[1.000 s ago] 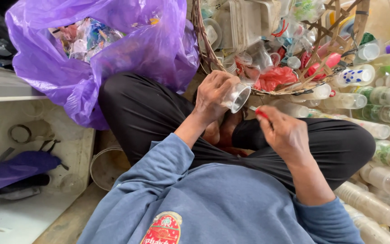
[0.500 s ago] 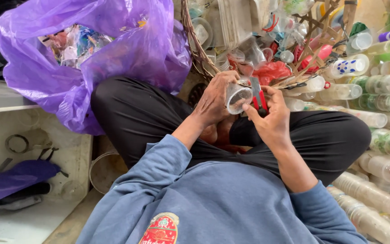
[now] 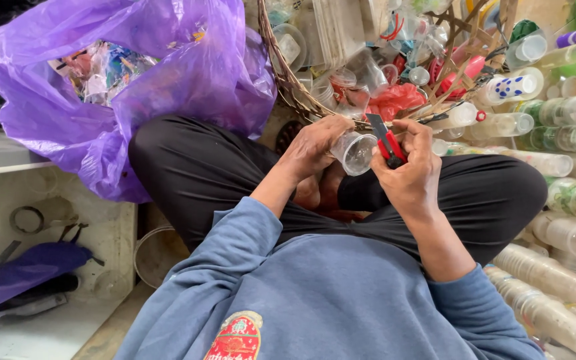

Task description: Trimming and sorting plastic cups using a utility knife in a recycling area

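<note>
I sit cross-legged in black trousers and a blue sweatshirt. My left hand [image 3: 315, 148] grips a small clear plastic cup [image 3: 356, 152], its open mouth turned toward me. My right hand [image 3: 411, 175] holds a red utility knife [image 3: 388, 141] with its blade against the cup's rim. Both hands meet over my knees, just in front of a woven basket [image 3: 288, 80].
The basket holds several plastic cups, bottles and red scraps. A large purple plastic bag [image 3: 135, 80] of wrappers stands at the left. Clear plastic bottles [image 3: 555, 220] are piled along the right. A white shelf [image 3: 48, 280] with a purple cloth and dark tools lies at lower left.
My right hand has moved left and up from my knee to meet the cup. The knife now touches the cup's rim. The left hand has kept hold of the cup.
</note>
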